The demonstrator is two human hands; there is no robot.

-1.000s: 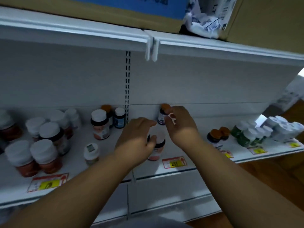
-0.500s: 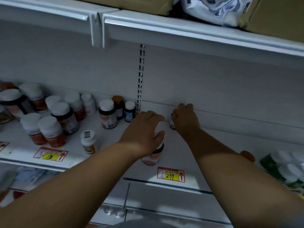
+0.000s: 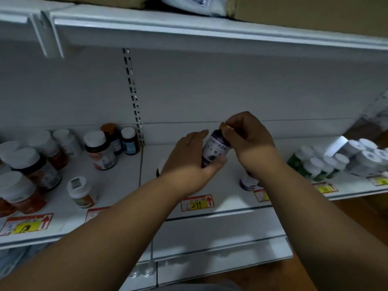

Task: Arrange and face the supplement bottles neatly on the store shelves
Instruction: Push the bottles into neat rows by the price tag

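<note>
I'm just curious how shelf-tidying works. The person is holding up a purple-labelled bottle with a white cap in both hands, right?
Not quite: the cap is orange, not white, as the head view shows. The rest holds: the purple-labelled bottle is lifted off the shelf, with the left hand round its body and the right hand gripping its top.

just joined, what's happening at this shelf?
A person is facing stock on a white metal store shelf. Both hands hold one small dark purple-labelled bottle with an orange cap above the shelf: the left hand wraps its body, the right hand pinches the cap. White-capped amber bottles stand in a loose cluster at left, green white-capped bottles at right. A yellow 299 price tag sits on the shelf edge below the hands.
</note>
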